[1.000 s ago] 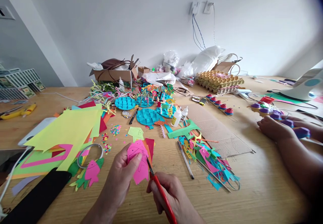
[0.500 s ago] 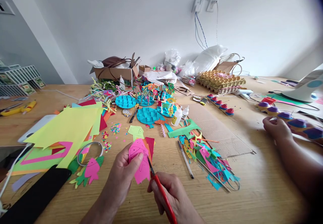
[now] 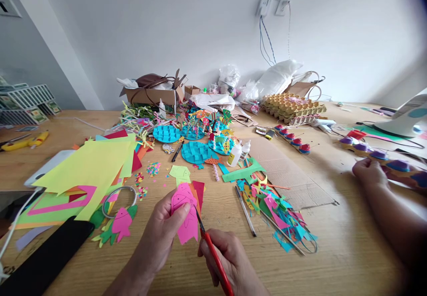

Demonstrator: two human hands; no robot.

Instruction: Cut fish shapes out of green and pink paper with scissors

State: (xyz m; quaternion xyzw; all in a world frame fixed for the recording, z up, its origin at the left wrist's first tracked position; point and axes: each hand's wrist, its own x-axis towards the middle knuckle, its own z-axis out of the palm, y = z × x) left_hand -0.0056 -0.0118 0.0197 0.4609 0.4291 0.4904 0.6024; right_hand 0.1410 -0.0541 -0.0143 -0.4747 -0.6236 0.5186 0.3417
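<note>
My left hand (image 3: 163, 227) pinches a piece of pink paper (image 3: 187, 233) between thumb and fingers; fish outlines are drawn on it in dark line. Closed round the handles of red-handled scissors (image 3: 213, 253) is my right hand (image 3: 230, 256). The scissors' dark blades meet the right edge of the pink paper. Behind it on the table lie orange and dark red paper pieces (image 3: 199, 193) and a pale green sheet with a fish drawing (image 3: 179, 172). Cut paper fish in pink (image 3: 122, 223) and green lie left of my left hand, by a silver ring (image 3: 134, 197).
Coloured sheets (image 3: 83, 162) are stacked at left, near a black strap-like object (image 3: 50, 256). Paper scraps (image 3: 276, 211), a pen (image 3: 245, 211) and cardboard (image 3: 283, 171) lie right. Glue bottles (image 3: 234, 155) stand mid-table. Another person's hand (image 3: 368, 171) touches a painted egg-carton strip (image 3: 378, 154).
The pink paper and scissors stay almost in place in my hands. At right, the other person's hand has shifted slightly and the painted egg-carton strip has tilted.
</note>
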